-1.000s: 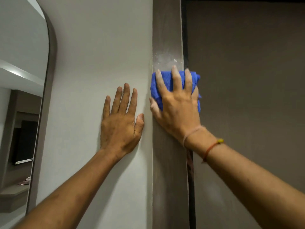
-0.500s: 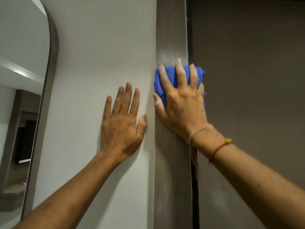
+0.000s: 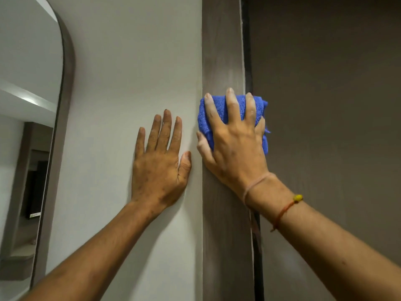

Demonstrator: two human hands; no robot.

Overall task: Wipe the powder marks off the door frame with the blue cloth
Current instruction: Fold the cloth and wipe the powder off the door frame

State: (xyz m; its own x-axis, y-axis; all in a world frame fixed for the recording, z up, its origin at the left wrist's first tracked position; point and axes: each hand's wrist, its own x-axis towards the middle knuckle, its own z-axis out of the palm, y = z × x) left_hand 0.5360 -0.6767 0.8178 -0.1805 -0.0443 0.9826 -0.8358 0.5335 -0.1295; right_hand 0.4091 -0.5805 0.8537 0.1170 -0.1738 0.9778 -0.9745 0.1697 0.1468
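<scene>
A grey-brown door frame (image 3: pixel 223 51) runs top to bottom through the middle of the view. My right hand (image 3: pixel 234 144) presses a folded blue cloth (image 3: pixel 219 109) flat against it at mid height, fingers spread over the cloth. Only faint pale streaks show on the frame above the cloth. My left hand (image 3: pixel 159 164) lies flat and open on the white wall (image 3: pixel 134 61) just left of the frame, holding nothing.
A brown door (image 3: pixel 325 105) fills the right side, with a dark gap beside the frame. An arched mirror (image 3: pixel 28 127) with a dark rim hangs on the wall at the left and reflects a room.
My right hand has slid the cloth a little up the frame, over the white powder patch that showed above it. That patch is no longer visible. The left hand stays put.
</scene>
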